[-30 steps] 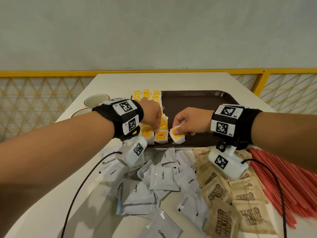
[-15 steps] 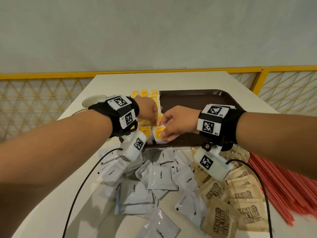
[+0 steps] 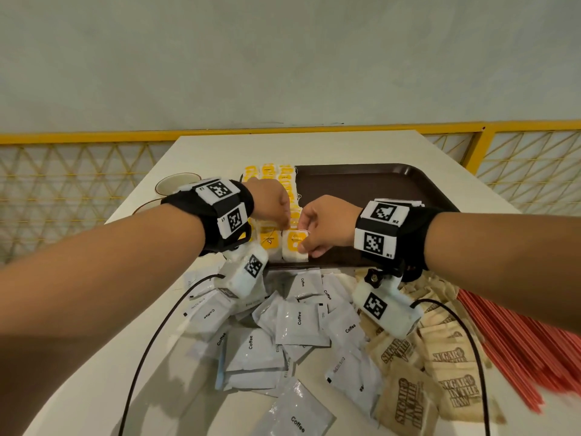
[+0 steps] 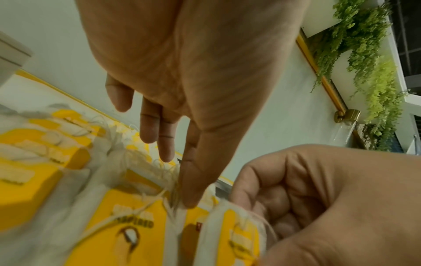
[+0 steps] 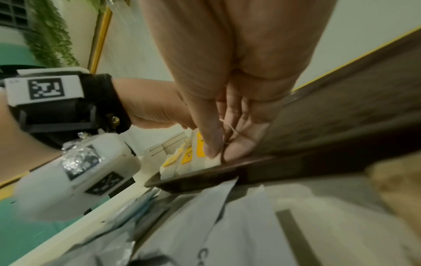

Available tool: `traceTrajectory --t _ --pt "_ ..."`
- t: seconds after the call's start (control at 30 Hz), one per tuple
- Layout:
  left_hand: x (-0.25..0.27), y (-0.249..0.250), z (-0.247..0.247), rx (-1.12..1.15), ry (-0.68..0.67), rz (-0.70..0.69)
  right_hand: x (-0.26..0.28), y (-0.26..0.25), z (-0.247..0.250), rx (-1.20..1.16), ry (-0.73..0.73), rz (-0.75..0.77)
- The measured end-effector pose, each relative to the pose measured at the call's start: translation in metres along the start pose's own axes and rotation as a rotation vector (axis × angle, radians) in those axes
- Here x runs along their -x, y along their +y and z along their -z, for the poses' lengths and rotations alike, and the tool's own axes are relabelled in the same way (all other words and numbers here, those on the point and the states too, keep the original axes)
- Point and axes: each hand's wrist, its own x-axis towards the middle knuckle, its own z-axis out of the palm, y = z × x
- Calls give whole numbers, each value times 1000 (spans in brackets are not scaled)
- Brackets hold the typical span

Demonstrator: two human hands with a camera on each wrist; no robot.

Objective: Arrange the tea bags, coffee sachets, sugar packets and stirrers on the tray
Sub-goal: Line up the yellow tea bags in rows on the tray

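The brown tray [image 3: 361, 184] sits on the white worktop [image 3: 220, 149] at about 12 o'clock from the viewer, with yellow-and-white tea bags [image 3: 268, 171] lined in columns along its 9 o'clock side. The right hand [image 3: 327, 226] is at the tray's near edge, its thumb and curled fingers pinching the nearest tea bag [image 3: 295, 245] at the 6 o'clock end of the rightmost column; the right wrist view shows the fingertips [image 5: 210, 147] pressed on that bag just inside the tray rim [image 5: 205, 174]. The left hand [image 3: 270, 202] is just beside it at 9 o'clock, fingers extended and relaxed, thumb tip [image 4: 189, 198] pressing down at the seam between two bags in the row; it grips nothing. The two hands are nearly touching. Off the tray, toward 6 o'clock, white coffee sachets [image 3: 298, 322] lie in a loose overlapping pile on the worktop. Brown sugar packets [image 3: 452, 369] lie heaped at about 4 o'clock, touching the sachet pile. Red stirrers [image 3: 515, 341] lie bundled at 3 to 4 o'clock, beside the sugar. Two round cup rims [image 3: 176, 184] are visible at 10 o'clock, partly hidden by the left wristband [image 3: 220, 209]. A yellow railing [image 3: 94, 136] runs behind the worktop.
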Motion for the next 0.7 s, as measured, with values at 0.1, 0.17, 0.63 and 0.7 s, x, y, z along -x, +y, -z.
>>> traceTrajectory --t 0.1,0.17,0.63,0.7 --pt "6 -8 8 152 95 7 2 -2 11 25 64 22" --pt "12 -15 13 193 163 11 2 2 20 -16 100 22" --pt "27 -4 -13 27 9 17 -14 3 9 -54 54 18" --pt "25 -6 -13 71 -16 -5 -14 4 9 -63 57 18"
